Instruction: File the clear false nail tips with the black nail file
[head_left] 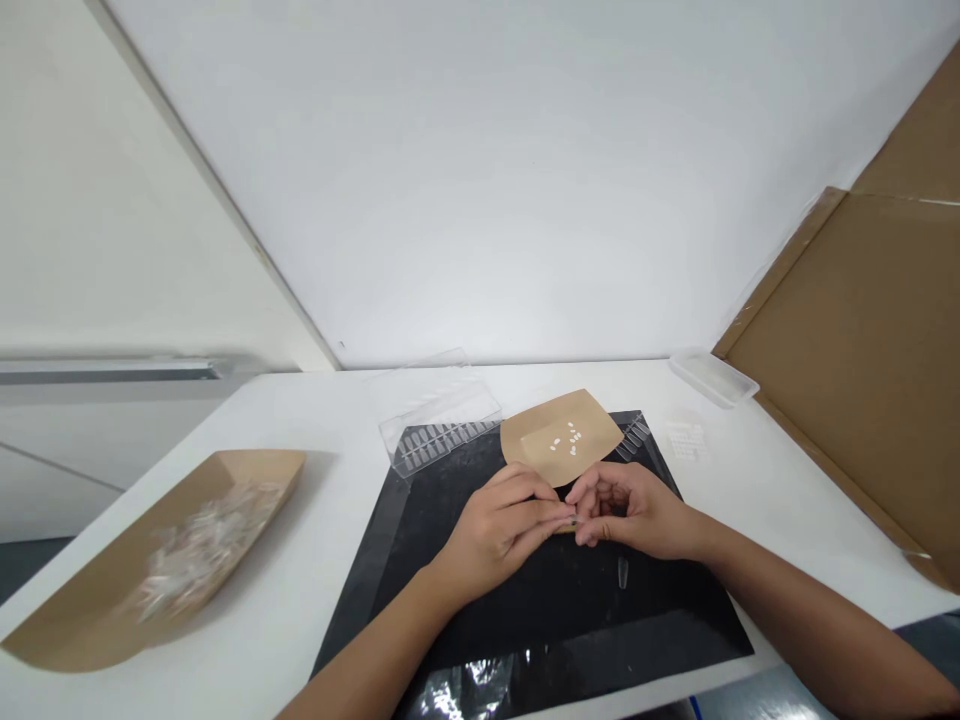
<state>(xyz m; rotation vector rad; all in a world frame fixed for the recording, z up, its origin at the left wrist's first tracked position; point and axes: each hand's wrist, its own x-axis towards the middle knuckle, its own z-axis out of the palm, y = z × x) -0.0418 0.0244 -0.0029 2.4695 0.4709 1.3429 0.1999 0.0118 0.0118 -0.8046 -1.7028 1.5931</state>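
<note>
My left hand (504, 530) and my right hand (628, 512) meet fingertip to fingertip over the black mat (420, 590). Both are closed in a pinch on a tiny item between them, too small to name. Just behind them lies a small brown paper tray (525, 440) with several little white pieces (564, 441) on it. A clear nail tip (622, 571) lies on the mat below my right hand. A clear plastic box (439, 420) with rows of nail tips sits at the mat's far left corner.
A large brown paper tray (90, 600) holding a heap of clear plastic pieces (199, 555) sits at the left. A white shallow tray (712, 377) and brown cardboard sheet (862, 370) stand at the right. A clear strip (634, 437) lies by the mat's far right corner.
</note>
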